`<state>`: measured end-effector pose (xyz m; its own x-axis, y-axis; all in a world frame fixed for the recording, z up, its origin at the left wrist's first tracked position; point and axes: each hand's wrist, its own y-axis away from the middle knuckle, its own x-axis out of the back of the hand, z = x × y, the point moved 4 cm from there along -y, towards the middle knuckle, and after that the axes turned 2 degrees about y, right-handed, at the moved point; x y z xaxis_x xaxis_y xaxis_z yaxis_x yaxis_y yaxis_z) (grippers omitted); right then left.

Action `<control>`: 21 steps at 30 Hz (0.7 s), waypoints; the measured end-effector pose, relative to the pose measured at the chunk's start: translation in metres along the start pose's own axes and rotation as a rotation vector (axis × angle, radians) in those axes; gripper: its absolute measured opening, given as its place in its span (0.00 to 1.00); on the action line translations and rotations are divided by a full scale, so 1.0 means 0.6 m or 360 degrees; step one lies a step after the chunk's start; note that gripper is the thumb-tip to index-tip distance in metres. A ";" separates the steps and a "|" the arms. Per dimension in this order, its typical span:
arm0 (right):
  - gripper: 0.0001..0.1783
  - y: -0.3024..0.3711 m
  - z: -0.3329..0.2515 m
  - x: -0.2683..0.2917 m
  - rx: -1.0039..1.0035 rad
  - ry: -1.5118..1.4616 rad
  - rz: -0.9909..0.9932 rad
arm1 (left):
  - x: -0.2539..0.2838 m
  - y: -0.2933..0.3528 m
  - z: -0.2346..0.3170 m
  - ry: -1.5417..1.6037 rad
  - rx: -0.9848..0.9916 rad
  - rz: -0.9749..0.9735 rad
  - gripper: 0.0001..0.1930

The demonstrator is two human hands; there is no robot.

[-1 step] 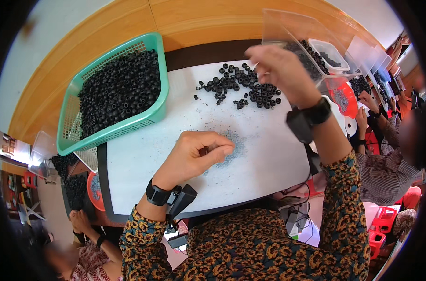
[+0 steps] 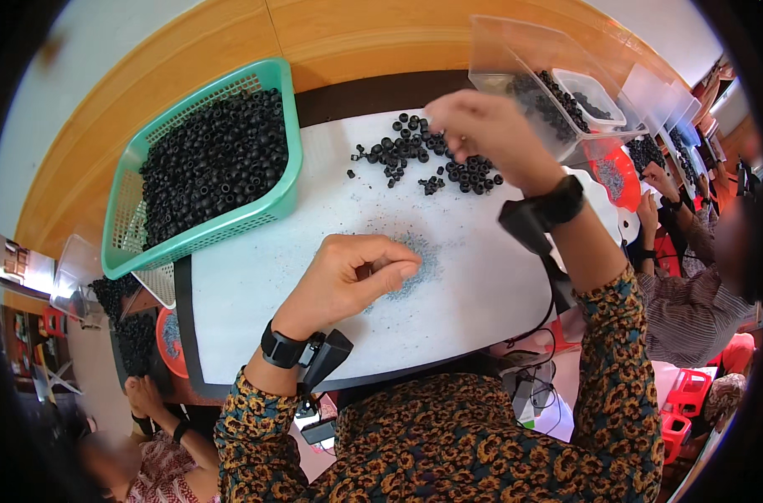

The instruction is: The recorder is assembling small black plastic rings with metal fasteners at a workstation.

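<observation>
Left hand: the left hand [image 2: 348, 277] is curled, thumb tip against the forefinger, above the white sheet [image 2: 473, 277] and next to a scatter of blue-grey crumbs [image 2: 421, 264].
Right hand: the right hand [image 2: 497, 138], fingers bent, is over the right part of the loose black ring-shaped parts [image 2: 408, 144].
Grip: the fingers hide their undersides and the right ones are blurred, so I cannot tell whether either hand grasps a part.
Loose parts: spread across the far side of the sheet, a few lying apart at its left edge.
Green basket: the perforated green basket [image 2: 222, 228] stands at the left, heaped with similar black parts.
Clear box: the clear plastic box [image 2: 524, 50] at far right contains black parts and a white tub [image 2: 618, 120].
Wrists: a black band [image 2: 282, 348] with a device on the left, another black band [image 2: 566, 201] on the right.
Neighbours: co-workers' hands show at lower left [image 2: 144, 394] and right [image 2: 656, 180].
</observation>
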<state>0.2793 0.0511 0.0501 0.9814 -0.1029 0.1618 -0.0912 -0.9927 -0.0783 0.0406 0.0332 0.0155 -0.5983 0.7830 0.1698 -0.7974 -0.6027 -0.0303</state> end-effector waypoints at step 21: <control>0.08 -0.092 0.069 -0.135 0.0803 0.1777 -0.0376 | -0.002 -0.001 0.004 -0.0145 -0.0145 -0.0013 0.08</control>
<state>0.2121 0.1165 0.0006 0.2630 -0.1670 0.9502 0.3849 -0.8850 -0.2621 0.0423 0.0323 0.0175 -0.5856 0.7682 0.2589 -0.8085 -0.5767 -0.1175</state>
